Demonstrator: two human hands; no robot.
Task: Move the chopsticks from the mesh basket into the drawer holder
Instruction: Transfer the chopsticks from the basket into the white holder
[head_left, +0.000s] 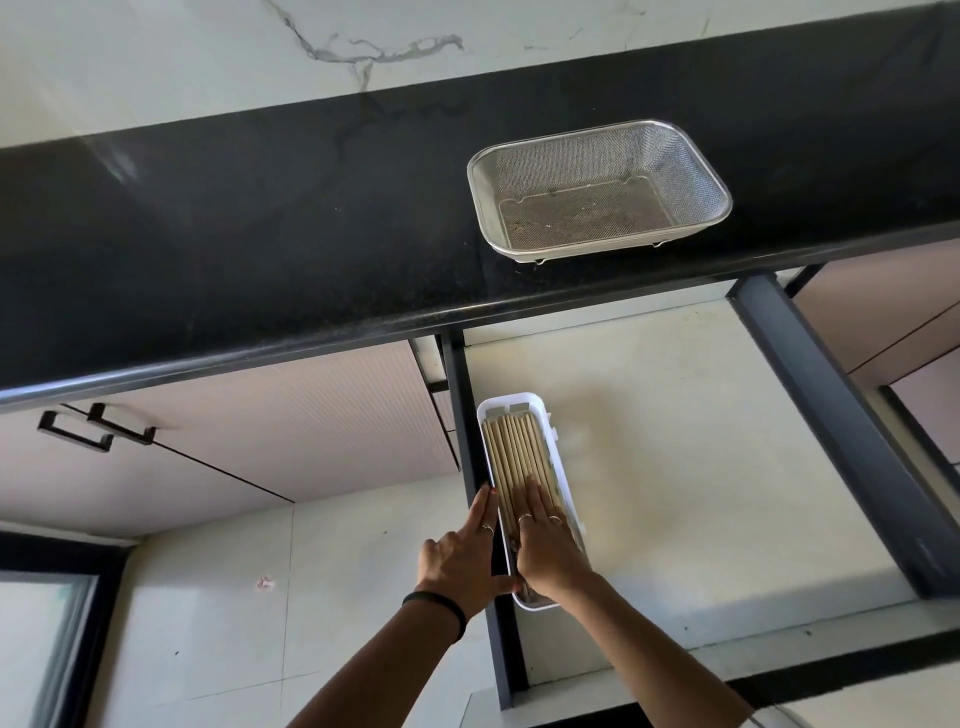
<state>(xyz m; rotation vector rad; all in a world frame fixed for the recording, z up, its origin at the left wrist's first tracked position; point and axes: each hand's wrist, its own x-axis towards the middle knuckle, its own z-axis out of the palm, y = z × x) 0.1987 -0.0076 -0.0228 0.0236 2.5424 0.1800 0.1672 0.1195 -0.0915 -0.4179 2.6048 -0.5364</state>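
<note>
Pale wooden chopsticks (517, 457) lie bundled in the white holder (558, 467) inside the open drawer; the mesh basket (600, 189) on the desk sits empty. Right hand (545, 545) presses flat on them, left hand (462, 556) steadies the rim (both grips wide, holding nothing). Light, stiff, prone to rolling; best gathered mid-length

The mesh basket (598, 189) sits on the countertop (260, 234) in the upper right of the frame. Below it the open drawer (675, 441) fills the lower right. The holder (563, 483) lies along the drawer's left wall, with the chopsticks (517, 452) inside it. Cabinet handles (96, 428) are at the left.
</note>
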